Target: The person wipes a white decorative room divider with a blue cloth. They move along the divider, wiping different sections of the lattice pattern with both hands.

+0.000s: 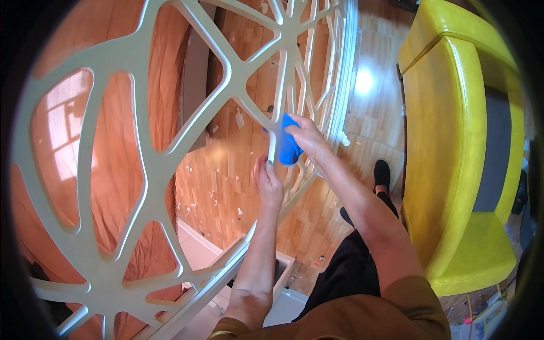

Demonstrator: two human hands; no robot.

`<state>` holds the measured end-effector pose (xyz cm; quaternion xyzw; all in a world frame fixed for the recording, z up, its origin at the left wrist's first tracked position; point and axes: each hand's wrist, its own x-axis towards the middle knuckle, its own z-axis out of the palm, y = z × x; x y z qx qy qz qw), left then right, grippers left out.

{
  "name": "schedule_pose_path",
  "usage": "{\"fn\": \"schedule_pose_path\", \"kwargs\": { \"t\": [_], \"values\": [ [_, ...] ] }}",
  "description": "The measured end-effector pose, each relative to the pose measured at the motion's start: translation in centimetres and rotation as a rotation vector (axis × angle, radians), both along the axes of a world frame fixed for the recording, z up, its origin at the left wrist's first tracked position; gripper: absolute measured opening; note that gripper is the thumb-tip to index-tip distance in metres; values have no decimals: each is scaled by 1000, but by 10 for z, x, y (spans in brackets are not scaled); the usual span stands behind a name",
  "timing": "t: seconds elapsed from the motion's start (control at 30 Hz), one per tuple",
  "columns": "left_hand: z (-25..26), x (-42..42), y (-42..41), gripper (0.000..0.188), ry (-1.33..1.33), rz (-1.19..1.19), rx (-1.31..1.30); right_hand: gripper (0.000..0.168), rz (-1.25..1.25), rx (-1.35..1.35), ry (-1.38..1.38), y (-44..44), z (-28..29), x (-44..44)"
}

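A large white openwork lattice panel (pixel 170 170) stands in front of me, its branching bars bent by the lens. My left hand (pixel 268 180) grips one of its slim bars, thumb on the near face. Just above it, my right hand (pixel 307 132) holds a blue cloth (pixel 290 146) against the same part of the lattice. The cloth hangs down beside the bar and partly hides it. The fingertips of my right hand are partly covered by the cloth.
A yellow upholstered seat (pixel 450 161) stands at the right. White scraps litter the wood-patterned floor (pixel 221 182) behind the panel. An orange-brown cloth (pixel 163 85) hangs behind its left side. Below is a white open drawer or box (pixel 285 272). My dark shoe (pixel 382 173) rests near the seat.
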<state>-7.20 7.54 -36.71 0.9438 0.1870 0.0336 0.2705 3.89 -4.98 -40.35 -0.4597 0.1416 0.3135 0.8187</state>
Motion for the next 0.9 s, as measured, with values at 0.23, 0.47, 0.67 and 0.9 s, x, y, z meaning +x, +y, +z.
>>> {"fn": "schedule_pose_path", "kwargs": {
  "t": [0.23, 0.47, 0.67, 0.9],
  "values": [
    [1, 4, 0, 36, 78, -15, 50, 31, -124, 300, 207, -17, 11, 24],
    [17, 60, -24, 40, 228, -59, -46, 34, -365, 416, 218, -15, 2, 33],
    [19, 64, -27, 37, 295, -45, 78, 35, -195, 95, 28, -30, 11, -17],
    [15, 60, -27, 35, 210, -87, 123, 35, -166, -687, -1088, -16, 20, -5]
  ]
}}
